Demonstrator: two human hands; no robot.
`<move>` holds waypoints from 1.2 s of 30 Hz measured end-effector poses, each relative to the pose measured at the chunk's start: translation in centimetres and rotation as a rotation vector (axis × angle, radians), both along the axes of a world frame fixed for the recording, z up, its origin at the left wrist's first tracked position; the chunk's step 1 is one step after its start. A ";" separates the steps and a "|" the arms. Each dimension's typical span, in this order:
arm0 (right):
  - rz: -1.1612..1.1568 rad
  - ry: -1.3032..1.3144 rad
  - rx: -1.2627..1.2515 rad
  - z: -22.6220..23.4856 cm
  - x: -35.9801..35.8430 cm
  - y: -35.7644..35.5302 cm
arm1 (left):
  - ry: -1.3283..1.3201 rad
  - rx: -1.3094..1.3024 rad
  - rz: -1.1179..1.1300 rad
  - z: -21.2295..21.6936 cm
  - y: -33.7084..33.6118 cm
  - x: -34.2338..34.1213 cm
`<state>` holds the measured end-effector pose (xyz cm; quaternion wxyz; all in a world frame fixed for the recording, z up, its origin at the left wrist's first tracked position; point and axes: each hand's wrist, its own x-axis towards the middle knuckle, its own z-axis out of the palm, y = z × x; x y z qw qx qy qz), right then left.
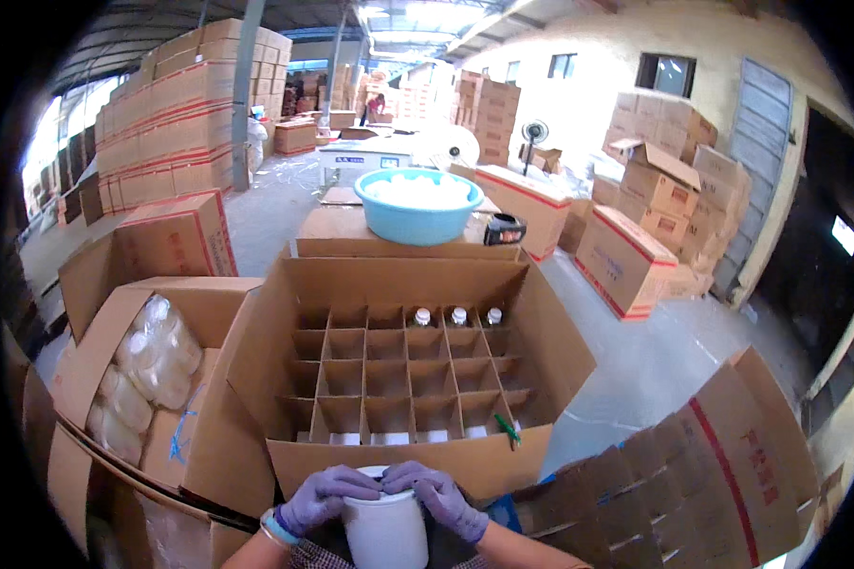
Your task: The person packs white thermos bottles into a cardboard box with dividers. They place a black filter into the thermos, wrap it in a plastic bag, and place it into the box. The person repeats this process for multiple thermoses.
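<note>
My left hand, in a purple glove, grips the top rim of a white plastic tub from the left. From the other side my right hand, gloved alike, curls its fingers over the same rim; the two hands' fingertips nearly meet. The tub stands upright close to my body, its lower part cut off by the picture's edge. Just beyond it is an open carton with a cardboard divider grid. In its back row, toward the right, stand three white-capped bottles.
A green tool hangs at the divider's front right. Behind the carton sit a blue basin of white items and a black tape dispenser. An open box at left holds bagged clear bottles. Flattened cardboard lies right.
</note>
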<state>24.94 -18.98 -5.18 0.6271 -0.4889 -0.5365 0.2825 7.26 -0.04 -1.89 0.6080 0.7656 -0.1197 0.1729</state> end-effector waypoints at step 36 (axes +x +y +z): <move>-0.006 -0.470 -0.626 8.0 -0.1 -4.4 | 0.417 -0.371 0.279 -0.1 -13.4 -6.0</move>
